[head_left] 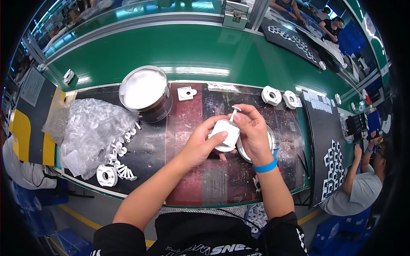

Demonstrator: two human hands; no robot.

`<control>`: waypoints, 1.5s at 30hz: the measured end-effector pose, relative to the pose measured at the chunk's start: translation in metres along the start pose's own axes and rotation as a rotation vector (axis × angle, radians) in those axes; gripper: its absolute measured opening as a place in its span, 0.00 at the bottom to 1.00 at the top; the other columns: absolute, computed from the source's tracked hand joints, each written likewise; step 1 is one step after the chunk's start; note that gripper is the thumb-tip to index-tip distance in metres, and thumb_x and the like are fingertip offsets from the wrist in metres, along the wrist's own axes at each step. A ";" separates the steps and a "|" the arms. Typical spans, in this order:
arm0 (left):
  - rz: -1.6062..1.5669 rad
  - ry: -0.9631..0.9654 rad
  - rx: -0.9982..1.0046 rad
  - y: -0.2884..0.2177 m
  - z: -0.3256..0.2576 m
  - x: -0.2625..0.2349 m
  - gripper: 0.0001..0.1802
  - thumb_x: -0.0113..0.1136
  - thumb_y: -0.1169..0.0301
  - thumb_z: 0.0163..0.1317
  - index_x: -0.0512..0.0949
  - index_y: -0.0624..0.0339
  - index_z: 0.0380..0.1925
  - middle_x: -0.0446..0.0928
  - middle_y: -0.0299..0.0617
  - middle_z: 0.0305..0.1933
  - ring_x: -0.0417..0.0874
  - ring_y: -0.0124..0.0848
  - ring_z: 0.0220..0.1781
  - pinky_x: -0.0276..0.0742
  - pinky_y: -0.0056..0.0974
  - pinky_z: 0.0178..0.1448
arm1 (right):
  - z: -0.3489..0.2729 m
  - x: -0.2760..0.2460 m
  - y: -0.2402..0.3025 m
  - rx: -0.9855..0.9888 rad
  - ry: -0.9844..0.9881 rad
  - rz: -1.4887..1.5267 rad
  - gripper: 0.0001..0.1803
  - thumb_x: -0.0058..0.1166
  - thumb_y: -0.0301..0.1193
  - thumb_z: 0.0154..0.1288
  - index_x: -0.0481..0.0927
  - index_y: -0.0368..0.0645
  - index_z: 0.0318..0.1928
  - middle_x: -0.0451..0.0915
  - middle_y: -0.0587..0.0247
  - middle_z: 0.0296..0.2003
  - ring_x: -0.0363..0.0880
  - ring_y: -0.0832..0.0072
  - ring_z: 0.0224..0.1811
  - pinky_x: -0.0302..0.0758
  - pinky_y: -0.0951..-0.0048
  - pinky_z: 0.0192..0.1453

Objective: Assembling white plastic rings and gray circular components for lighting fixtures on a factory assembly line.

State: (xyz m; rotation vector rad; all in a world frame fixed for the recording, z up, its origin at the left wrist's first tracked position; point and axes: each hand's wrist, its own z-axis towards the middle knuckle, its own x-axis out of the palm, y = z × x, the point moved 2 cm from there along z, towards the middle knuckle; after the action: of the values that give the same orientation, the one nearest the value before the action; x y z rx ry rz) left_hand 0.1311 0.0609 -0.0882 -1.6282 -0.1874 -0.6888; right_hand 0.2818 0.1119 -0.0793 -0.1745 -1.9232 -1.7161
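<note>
Above the middle of the bench, my left hand (200, 143) grips a white plastic housing (231, 131), its thumb lying across the face. My right hand (255, 134), with a blue band at the wrist, pinches a small white flat-headed pin (234, 115) between thumb and fingers. The pin stands roughly upright at the housing's far edge; whether its lower end sits in a hole I cannot tell. Partly hidden beneath my right hand is a shallow round dish (272, 138) on the bench.
A large can (156, 112) with white contents stands left of centre. Beside it lie a clear plastic bag (87, 128), loose white pins (124, 171) and a round white part (106, 176). More white parts (271, 95) lie far right. A co-worker (356, 187) sits by a black board (320, 141) at right.
</note>
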 end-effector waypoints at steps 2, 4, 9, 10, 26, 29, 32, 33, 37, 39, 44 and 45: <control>-0.010 -0.001 -0.004 0.001 0.000 0.000 0.26 0.54 0.65 0.70 0.63 0.60 0.65 0.78 0.46 0.46 0.87 0.37 0.39 0.83 0.33 0.30 | 0.000 0.000 0.000 -0.004 0.004 -0.003 0.16 0.59 0.25 0.66 0.74 0.38 0.54 0.85 0.56 0.42 0.82 0.80 0.37 0.76 0.83 0.29; -0.009 -0.007 -0.008 0.001 0.000 0.000 0.27 0.54 0.65 0.70 0.63 0.60 0.66 0.78 0.47 0.46 0.87 0.37 0.39 0.83 0.32 0.30 | 0.000 0.000 0.000 -0.002 -0.006 -0.002 0.16 0.59 0.25 0.66 0.75 0.38 0.53 0.85 0.56 0.41 0.82 0.80 0.36 0.76 0.83 0.28; -0.015 -0.009 -0.008 0.000 0.000 0.000 0.27 0.55 0.63 0.70 0.63 0.62 0.64 0.79 0.48 0.45 0.87 0.37 0.39 0.83 0.32 0.29 | 0.000 0.000 0.001 0.014 -0.002 0.012 0.16 0.59 0.25 0.66 0.75 0.39 0.53 0.85 0.58 0.41 0.82 0.81 0.36 0.75 0.84 0.27; -0.019 -0.009 -0.008 0.000 0.000 0.000 0.27 0.55 0.63 0.70 0.62 0.62 0.64 0.79 0.48 0.45 0.87 0.37 0.38 0.83 0.32 0.29 | 0.000 -0.001 0.001 0.014 -0.001 0.009 0.16 0.59 0.26 0.66 0.75 0.39 0.53 0.85 0.58 0.40 0.82 0.81 0.36 0.75 0.84 0.26; 0.010 0.000 -0.003 -0.001 0.001 0.000 0.27 0.54 0.62 0.70 0.62 0.63 0.63 0.79 0.48 0.46 0.87 0.37 0.38 0.83 0.32 0.29 | 0.000 -0.005 0.000 0.018 0.029 0.000 0.18 0.59 0.25 0.67 0.73 0.39 0.55 0.84 0.56 0.42 0.84 0.77 0.41 0.81 0.77 0.40; 0.015 -0.003 -0.008 -0.002 0.000 0.001 0.26 0.54 0.62 0.71 0.62 0.63 0.63 0.79 0.48 0.46 0.87 0.37 0.39 0.83 0.32 0.30 | 0.000 -0.005 0.000 0.013 0.031 0.005 0.18 0.59 0.25 0.67 0.73 0.39 0.55 0.84 0.57 0.42 0.83 0.76 0.42 0.81 0.76 0.43; 0.012 -0.004 -0.013 -0.001 0.000 0.000 0.27 0.54 0.62 0.70 0.62 0.63 0.63 0.79 0.48 0.46 0.87 0.37 0.39 0.83 0.32 0.30 | 0.000 -0.004 0.000 0.012 0.033 0.010 0.18 0.59 0.25 0.67 0.73 0.39 0.55 0.84 0.57 0.42 0.83 0.76 0.42 0.81 0.75 0.45; 0.008 -0.009 -0.016 -0.001 0.000 -0.001 0.27 0.54 0.63 0.70 0.62 0.63 0.63 0.79 0.48 0.46 0.87 0.37 0.39 0.83 0.32 0.30 | -0.001 -0.002 0.000 0.004 0.017 0.008 0.17 0.58 0.25 0.67 0.73 0.38 0.54 0.85 0.57 0.41 0.83 0.78 0.39 0.79 0.79 0.36; 0.001 -0.006 -0.017 0.000 0.000 -0.001 0.27 0.54 0.63 0.70 0.62 0.63 0.64 0.79 0.48 0.46 0.87 0.36 0.39 0.83 0.32 0.30 | -0.001 0.000 -0.002 -0.006 -0.028 0.032 0.16 0.58 0.25 0.67 0.74 0.37 0.53 0.84 0.57 0.41 0.83 0.80 0.37 0.78 0.83 0.28; 0.006 -0.007 -0.017 -0.001 0.000 -0.001 0.27 0.54 0.63 0.70 0.62 0.63 0.64 0.79 0.47 0.46 0.87 0.36 0.39 0.83 0.32 0.30 | 0.000 -0.001 -0.001 0.004 -0.014 0.032 0.16 0.58 0.25 0.67 0.74 0.38 0.53 0.84 0.58 0.40 0.83 0.80 0.37 0.78 0.83 0.28; 0.022 -0.007 -0.019 -0.003 0.000 0.001 0.26 0.54 0.64 0.71 0.62 0.63 0.64 0.79 0.47 0.46 0.87 0.36 0.39 0.83 0.32 0.30 | 0.001 -0.002 -0.003 0.015 -0.017 0.029 0.16 0.58 0.25 0.67 0.74 0.38 0.53 0.84 0.58 0.40 0.83 0.80 0.37 0.78 0.83 0.28; 0.017 -0.013 -0.020 -0.002 0.000 0.001 0.27 0.54 0.64 0.71 0.62 0.63 0.64 0.79 0.47 0.46 0.87 0.36 0.38 0.83 0.32 0.30 | 0.001 -0.002 -0.003 0.014 -0.006 0.031 0.16 0.58 0.25 0.67 0.74 0.38 0.53 0.84 0.58 0.40 0.83 0.80 0.37 0.78 0.83 0.28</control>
State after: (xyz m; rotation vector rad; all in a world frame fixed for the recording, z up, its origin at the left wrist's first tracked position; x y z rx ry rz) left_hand 0.1310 0.0609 -0.0857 -1.6516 -0.1766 -0.6698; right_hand 0.2820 0.1127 -0.0826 -0.2035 -1.9263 -1.6833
